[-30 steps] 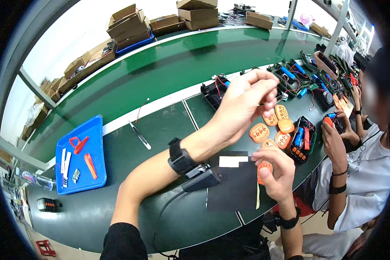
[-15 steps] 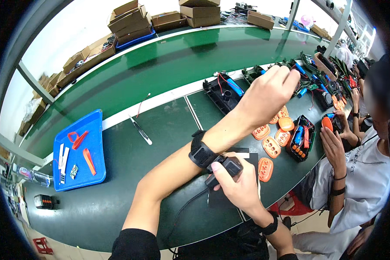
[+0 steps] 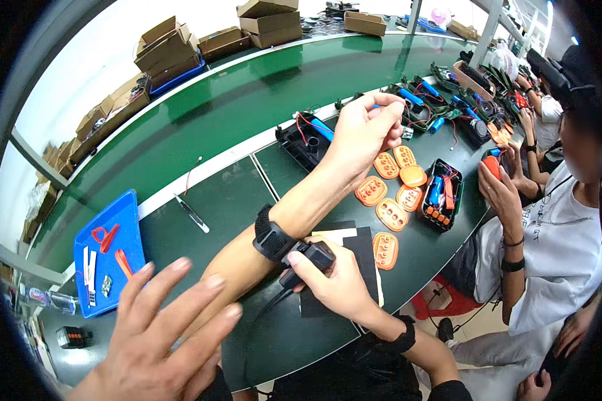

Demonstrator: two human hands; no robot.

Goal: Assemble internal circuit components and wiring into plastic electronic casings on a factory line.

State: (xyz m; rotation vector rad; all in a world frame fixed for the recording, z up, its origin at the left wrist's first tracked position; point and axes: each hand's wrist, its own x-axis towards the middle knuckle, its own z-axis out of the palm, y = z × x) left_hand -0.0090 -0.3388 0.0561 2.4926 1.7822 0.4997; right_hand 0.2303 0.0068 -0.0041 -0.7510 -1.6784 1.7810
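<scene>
Right hand (image 3: pixel 338 277) was grasping the little black box (image 3: pixel 318 256), thumb over the near end and fingers curled around the side. Left hand (image 3: pixel 371 127) had its fingers bent in, and honestly I can't tell if anything was pinched in there.

The box sat right up against the strap (image 3: pixel 272 234) on the left wrist, on the side facing the counter's near edge. So the right hand was obviously the nearer one, and the left hand was farther out, up toward the far edge. Long axis of the box looked to run roughly along the left forearm, near left to far right.

Below the right hand was a black mat (image 3: pixel 324 307), close to the near edge of the counter (image 3: pixel 237 190). Orange pads (image 3: pixel 391 214) were bunched just right of the mat, with an open casing (image 3: pixel 441 197) past them by the right-hand stretch of that edge. A dark shell (image 3: pixel 301 144) lay at the far edge, behind the left forearm.

The widest bare stretch was left of the forearm, with tweezers (image 3: pixel 192 214) near the far edge and a blue tray (image 3: pixel 122 224) farther left. Somebody else's hand (image 3: pixel 144 344) was spread across the near left part; couldn't tell if it touched the forearm.
</scene>
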